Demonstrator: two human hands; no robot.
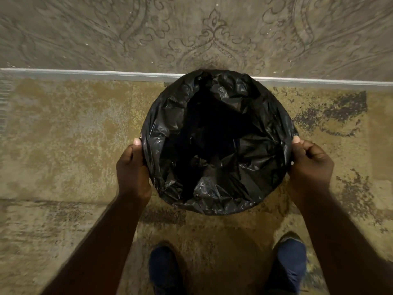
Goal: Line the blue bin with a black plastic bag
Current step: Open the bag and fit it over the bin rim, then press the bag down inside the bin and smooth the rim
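Looking straight down, head view. Left to right:

- left hand (133, 167): clamped on the left side of the rim, thumb up on top, fingers curled under and out of sight. Forearm bare.
- black bag (212, 128): one, crinkled plastic, spread over the whole round opening and folded over the rim all the way round. It sags into the middle as a dark hollow; the bottom is too dark to read. I can't make out any contents in there.
- blue bin: one round container, fully covered by the bag from this angle, so no blue is showing. Only its circular outline is readable. It sits centre frame, on the floor, with its far edge overlapping the pale strip (85, 73) that runs across the frame.
- right hand (310, 165): closed on the right side of the rim, thumb on top, fingers bent under against the bag.

The hands are well apart, one on each side of the bin, both gripping bag and rim.

The near floor (63, 135) is mottled tan and gold with dark patches at right. Beyond the strip is a grey surface (212, 28) with an ornamental scroll pattern.

Two dark blue shoes, left (164, 271) and right (290, 262), at the bottom of the frame, just behind the bin.
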